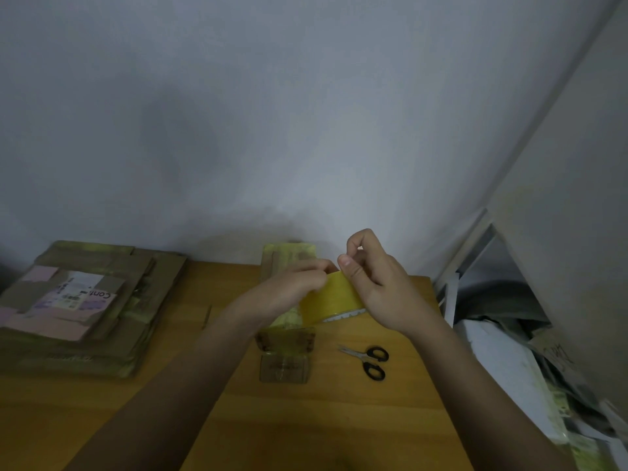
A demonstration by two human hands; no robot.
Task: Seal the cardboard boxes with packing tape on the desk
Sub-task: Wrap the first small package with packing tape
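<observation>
A yellow roll of packing tape (334,299) is held up above the wooden desk (356,419). My right hand (377,287) grips the roll from the right, thumb pressed on its top edge. My left hand (295,287) pinches the roll's upper left edge with its fingertips. Under the hands lies a narrow flattened cardboard box (289,256) that runs toward the wall, with taped flaps (284,351) at its near end. A stack of flattened cardboard boxes (81,307) with labels lies at the left.
Small black-handled scissors (368,360) lie on the desk right of the taped flaps. A thin dark stick (206,316) lies near the middle. Beyond the desk's right edge is a heap of paper and cardboard (530,355). A wall stands close behind.
</observation>
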